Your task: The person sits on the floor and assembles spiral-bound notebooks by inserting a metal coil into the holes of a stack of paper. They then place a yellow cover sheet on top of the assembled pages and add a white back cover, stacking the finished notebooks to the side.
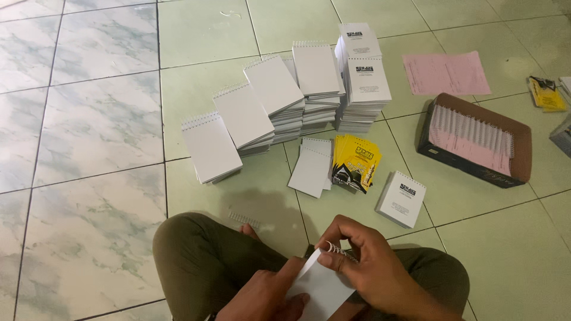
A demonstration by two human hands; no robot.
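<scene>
I sit cross-legged on a tiled floor. My left hand (267, 294) holds a small white notepad (321, 289) by its lower left corner over my lap. My right hand (363, 261) pinches a white wire spiral (339, 250) at the pad's top edge. Just ahead of my knee a loose spiral (245, 219) lies on the floor. Beyond it rest a thin pile of white pads (312, 167), yellow printed covers (355, 161) and one bound pad with a printed front (402, 199).
Stepped stacks of spiral-bound white notepads (285, 101) rise further ahead, the tallest (361, 77) on the right. A dark box of spirals on pink sheets (476, 139) sits at right, pink papers (446, 72) behind it, and a yellow item (546, 94) at the far right.
</scene>
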